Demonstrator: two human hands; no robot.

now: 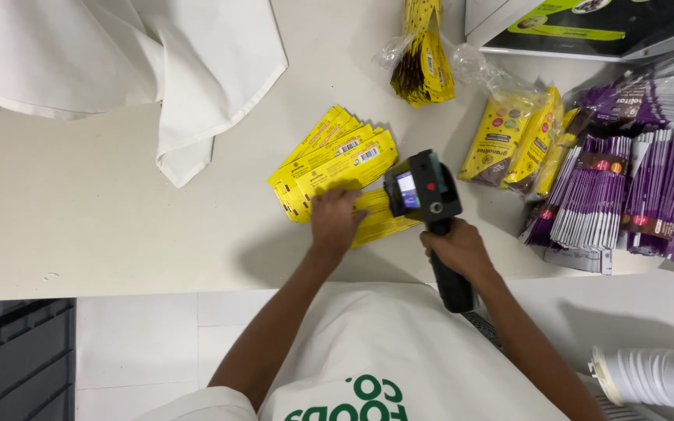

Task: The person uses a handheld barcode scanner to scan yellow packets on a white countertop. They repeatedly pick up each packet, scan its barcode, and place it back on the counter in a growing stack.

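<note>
A fanned stack of flat yellow pouches (333,160) lies on the white table (79,226). My left hand (335,220) presses flat on the near end of the stack, fingers spread. My right hand (457,249) grips the black handle of a handheld printer gun (424,191). The gun's head, with a small lit screen and a red button, rests over the right edge of the yellow pouches.
A white cloth (189,62) lies at the back left. Bagged yellow pouches (423,66) and upright yellow packs (512,136) sit behind. Rows of purple pouches (626,195) fill the right side. A dark crate (17,359) stands at lower left, stacked white cups (657,378) at lower right.
</note>
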